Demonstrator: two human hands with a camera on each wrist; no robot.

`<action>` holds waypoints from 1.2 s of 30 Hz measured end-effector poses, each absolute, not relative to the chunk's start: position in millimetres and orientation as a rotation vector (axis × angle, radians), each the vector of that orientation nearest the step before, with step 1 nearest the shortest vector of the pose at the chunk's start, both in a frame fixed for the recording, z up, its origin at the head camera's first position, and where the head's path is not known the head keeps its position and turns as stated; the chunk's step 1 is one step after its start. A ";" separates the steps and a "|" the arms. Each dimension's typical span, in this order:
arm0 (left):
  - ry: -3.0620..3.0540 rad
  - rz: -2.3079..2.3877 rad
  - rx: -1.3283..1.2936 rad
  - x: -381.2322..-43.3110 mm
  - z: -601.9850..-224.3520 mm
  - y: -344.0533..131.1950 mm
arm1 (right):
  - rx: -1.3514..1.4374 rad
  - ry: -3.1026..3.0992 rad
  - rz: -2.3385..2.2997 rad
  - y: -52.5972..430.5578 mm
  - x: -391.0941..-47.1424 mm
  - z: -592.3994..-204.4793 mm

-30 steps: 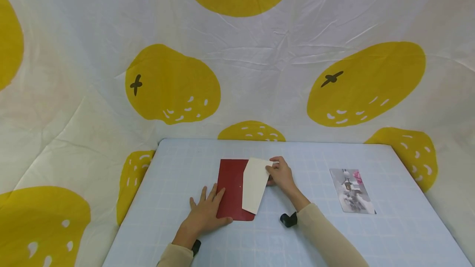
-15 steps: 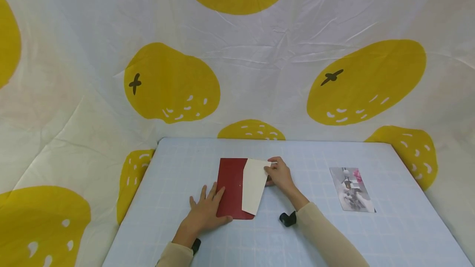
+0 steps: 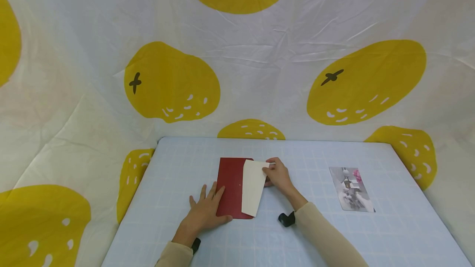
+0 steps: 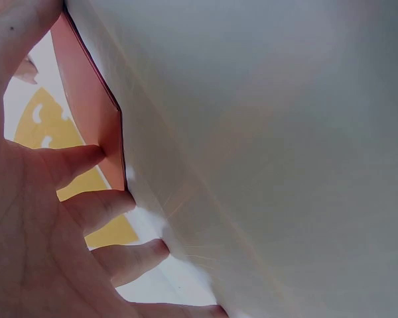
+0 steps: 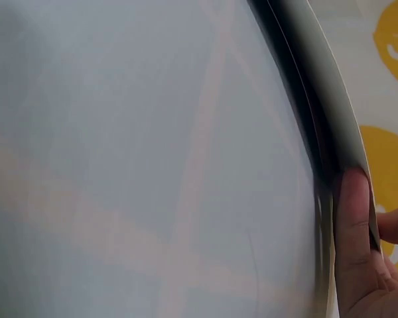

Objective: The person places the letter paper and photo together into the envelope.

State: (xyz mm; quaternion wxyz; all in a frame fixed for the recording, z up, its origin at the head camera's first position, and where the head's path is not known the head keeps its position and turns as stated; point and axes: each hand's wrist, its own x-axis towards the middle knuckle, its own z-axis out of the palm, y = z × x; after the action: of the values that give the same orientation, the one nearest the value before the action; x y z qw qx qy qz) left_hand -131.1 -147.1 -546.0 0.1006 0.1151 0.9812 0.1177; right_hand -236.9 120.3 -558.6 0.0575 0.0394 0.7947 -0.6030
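A red envelope (image 3: 231, 188) lies flat near the middle of the table, with a cream, angled-cornered flap (image 3: 253, 186) over its right part. Spread across the envelope's near left corner, my left hand (image 3: 204, 213) presses it with straight fingers. In the left wrist view the red envelope (image 4: 96, 106) shows beyond the fingertips, which touch the tablecloth and its edge. My right hand (image 3: 280, 176) pinches the flap's far right edge. The right wrist view shows a finger along the inside of the bent flap (image 5: 341, 99); much of the envelope is hidden there.
A grey picture card (image 3: 350, 188) with a pink flower lies to the right on the pale blue checked tablecloth (image 3: 404, 226). A white cloth (image 3: 263, 81) with yellow fruit shapes hangs behind the table. Black wrist cameras sit close to both wrists.
My right hand has shifted slightly left with the flap's edge, so the cream flap looks narrower and leans further over the red envelope. My left hand has stayed in place.
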 end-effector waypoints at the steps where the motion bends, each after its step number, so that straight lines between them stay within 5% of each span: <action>1: 2.900 0.349 0.341 -131.1 -546.1 -147.2 | 0.116 2.410 -1.824 119.9 -236.6 -558.3; 36: 2.907 0.343 0.337 -133.0 -549.5 -147.7 | 0.028 2.453 -1.736 94.7 -247.5 -557.2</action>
State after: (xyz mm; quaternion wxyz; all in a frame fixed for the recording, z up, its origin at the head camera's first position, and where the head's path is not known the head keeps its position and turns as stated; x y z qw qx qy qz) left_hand -133.0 -147.7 -549.5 0.0973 0.1137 0.9819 0.1158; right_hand -247.5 94.7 -557.2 0.0681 0.0094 0.8144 -0.5763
